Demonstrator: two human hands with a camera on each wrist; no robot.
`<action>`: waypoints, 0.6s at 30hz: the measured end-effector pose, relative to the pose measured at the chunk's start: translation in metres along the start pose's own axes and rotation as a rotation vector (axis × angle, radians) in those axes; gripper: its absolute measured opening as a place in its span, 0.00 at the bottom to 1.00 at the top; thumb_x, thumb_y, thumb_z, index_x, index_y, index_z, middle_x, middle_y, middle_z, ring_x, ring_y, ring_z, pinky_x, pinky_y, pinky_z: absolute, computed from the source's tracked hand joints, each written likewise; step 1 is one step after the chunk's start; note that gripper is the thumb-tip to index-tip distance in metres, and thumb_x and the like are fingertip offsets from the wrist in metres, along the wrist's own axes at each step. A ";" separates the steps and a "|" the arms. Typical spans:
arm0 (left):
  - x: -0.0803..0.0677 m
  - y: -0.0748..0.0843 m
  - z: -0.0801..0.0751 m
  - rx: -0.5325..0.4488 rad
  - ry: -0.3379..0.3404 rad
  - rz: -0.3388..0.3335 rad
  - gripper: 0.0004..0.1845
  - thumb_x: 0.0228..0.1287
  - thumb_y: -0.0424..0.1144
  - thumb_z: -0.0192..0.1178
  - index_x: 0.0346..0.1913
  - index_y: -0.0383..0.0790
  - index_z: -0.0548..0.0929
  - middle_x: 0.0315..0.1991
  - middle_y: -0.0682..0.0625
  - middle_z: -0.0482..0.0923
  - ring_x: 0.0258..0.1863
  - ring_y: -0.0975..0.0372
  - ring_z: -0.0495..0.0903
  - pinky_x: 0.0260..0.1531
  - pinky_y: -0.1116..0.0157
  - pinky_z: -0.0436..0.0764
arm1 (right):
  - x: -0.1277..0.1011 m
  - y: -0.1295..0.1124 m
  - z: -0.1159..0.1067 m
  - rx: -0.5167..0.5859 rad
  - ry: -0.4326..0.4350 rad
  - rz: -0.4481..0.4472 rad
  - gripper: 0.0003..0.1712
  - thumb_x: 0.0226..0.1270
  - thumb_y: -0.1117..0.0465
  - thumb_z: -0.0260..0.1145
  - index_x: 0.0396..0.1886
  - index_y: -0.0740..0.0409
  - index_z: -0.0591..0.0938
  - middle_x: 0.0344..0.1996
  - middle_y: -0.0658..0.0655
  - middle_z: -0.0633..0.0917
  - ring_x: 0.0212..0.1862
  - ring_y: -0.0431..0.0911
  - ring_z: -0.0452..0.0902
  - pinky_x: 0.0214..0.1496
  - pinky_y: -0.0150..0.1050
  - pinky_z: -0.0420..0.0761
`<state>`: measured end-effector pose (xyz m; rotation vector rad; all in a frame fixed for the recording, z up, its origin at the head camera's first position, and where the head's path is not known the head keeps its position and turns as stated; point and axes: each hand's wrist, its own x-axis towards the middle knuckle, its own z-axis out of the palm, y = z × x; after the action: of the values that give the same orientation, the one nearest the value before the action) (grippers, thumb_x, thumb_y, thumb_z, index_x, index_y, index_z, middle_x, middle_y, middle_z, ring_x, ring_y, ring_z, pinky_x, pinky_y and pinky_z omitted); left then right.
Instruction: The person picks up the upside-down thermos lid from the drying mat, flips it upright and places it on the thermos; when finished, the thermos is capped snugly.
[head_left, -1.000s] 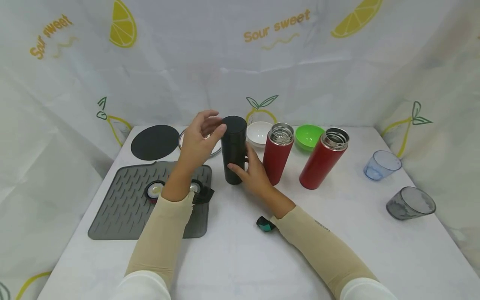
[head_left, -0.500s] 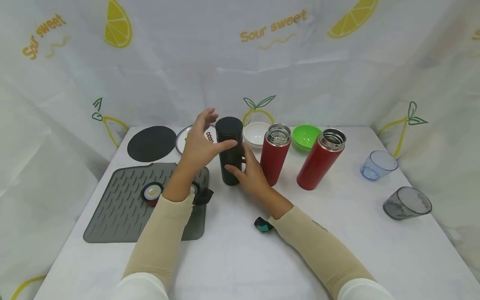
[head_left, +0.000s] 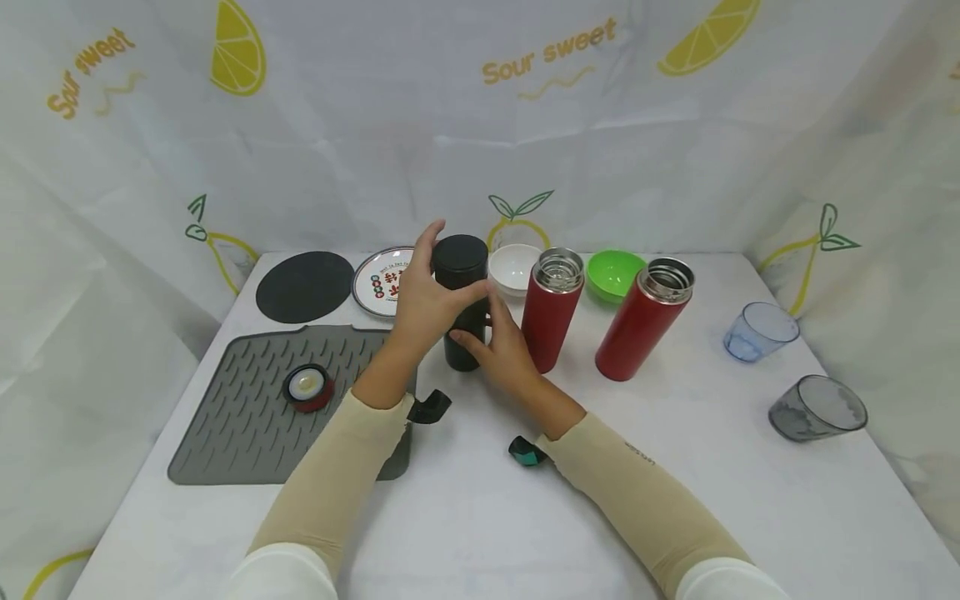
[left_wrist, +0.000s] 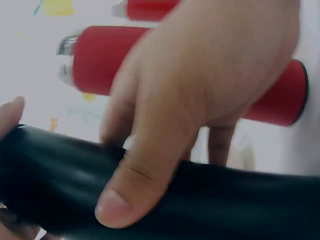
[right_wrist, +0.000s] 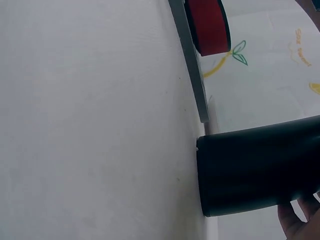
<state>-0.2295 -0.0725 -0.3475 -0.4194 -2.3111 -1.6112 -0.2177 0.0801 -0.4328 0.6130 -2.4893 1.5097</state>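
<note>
A black thermos (head_left: 465,321) stands upright on the table, its base in sight in the right wrist view. My right hand (head_left: 506,350) grips its body, the thumb across the front, as the left wrist view shows close up. Higher up, my left hand (head_left: 427,300) is around the top by the black lid (head_left: 461,253), thumb across the front; its other fingers are mostly hidden behind. Close to the right stand two red thermoses, a nearer one (head_left: 551,321) and a further one (head_left: 641,333), both without lids.
A red-and-black lid (head_left: 307,388) lies on the grey drying mat (head_left: 240,417). Behind are a black round mat (head_left: 303,287), a printed plate (head_left: 375,287), a white bowl (head_left: 513,265) and a green bowl (head_left: 613,273). A blue glass (head_left: 759,332) and a grey glass (head_left: 817,408) stand right.
My left hand has moved right, from beside the black thermos to around its top, uncovering part of the plate. My right hand keeps its grip; the thermos stays in place.
</note>
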 end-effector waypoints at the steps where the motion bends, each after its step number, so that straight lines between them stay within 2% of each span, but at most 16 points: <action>1: 0.000 -0.001 0.002 -0.006 0.012 -0.006 0.54 0.46 0.54 0.76 0.75 0.51 0.57 0.60 0.48 0.75 0.62 0.62 0.71 0.61 0.52 0.68 | 0.000 0.000 0.000 -0.002 0.000 -0.005 0.52 0.66 0.46 0.67 0.79 0.40 0.43 0.74 0.52 0.58 0.69 0.46 0.62 0.64 0.44 0.70; 4: 0.001 -0.004 0.001 -0.059 -0.004 -0.004 0.52 0.48 0.49 0.77 0.74 0.50 0.59 0.58 0.49 0.76 0.58 0.62 0.74 0.59 0.51 0.70 | 0.000 0.001 0.000 -0.003 -0.001 -0.013 0.52 0.66 0.45 0.66 0.78 0.39 0.44 0.73 0.50 0.59 0.69 0.44 0.61 0.64 0.44 0.70; 10: 0.009 -0.013 -0.015 -0.252 -0.212 -0.011 0.46 0.54 0.37 0.73 0.74 0.45 0.59 0.60 0.48 0.74 0.59 0.59 0.74 0.63 0.52 0.66 | 0.001 0.004 0.000 -0.016 -0.004 -0.011 0.49 0.65 0.44 0.66 0.77 0.43 0.49 0.71 0.51 0.63 0.69 0.42 0.60 0.64 0.45 0.69; 12: 0.010 -0.015 -0.018 -0.282 -0.249 -0.011 0.44 0.56 0.35 0.71 0.74 0.43 0.60 0.62 0.46 0.74 0.61 0.58 0.73 0.64 0.53 0.65 | 0.001 0.004 0.000 -0.016 -0.004 -0.010 0.48 0.65 0.44 0.66 0.77 0.43 0.50 0.70 0.51 0.64 0.68 0.43 0.61 0.64 0.45 0.70; 15: 0.011 -0.015 -0.022 -0.298 -0.252 -0.016 0.42 0.56 0.34 0.71 0.73 0.42 0.62 0.62 0.45 0.73 0.62 0.55 0.72 0.64 0.52 0.65 | 0.001 0.004 0.001 -0.006 0.001 -0.005 0.48 0.65 0.45 0.67 0.77 0.42 0.50 0.69 0.51 0.64 0.68 0.43 0.61 0.64 0.46 0.70; 18: 0.010 -0.012 -0.021 -0.309 -0.217 -0.041 0.41 0.54 0.35 0.73 0.70 0.42 0.66 0.61 0.45 0.75 0.61 0.56 0.73 0.62 0.52 0.68 | 0.001 0.003 0.002 0.004 0.004 0.001 0.49 0.65 0.45 0.67 0.77 0.41 0.49 0.70 0.50 0.64 0.68 0.42 0.61 0.64 0.46 0.70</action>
<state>-0.2418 -0.0957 -0.3471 -0.6488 -2.2319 -2.0437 -0.2197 0.0794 -0.4361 0.6090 -2.4846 1.5144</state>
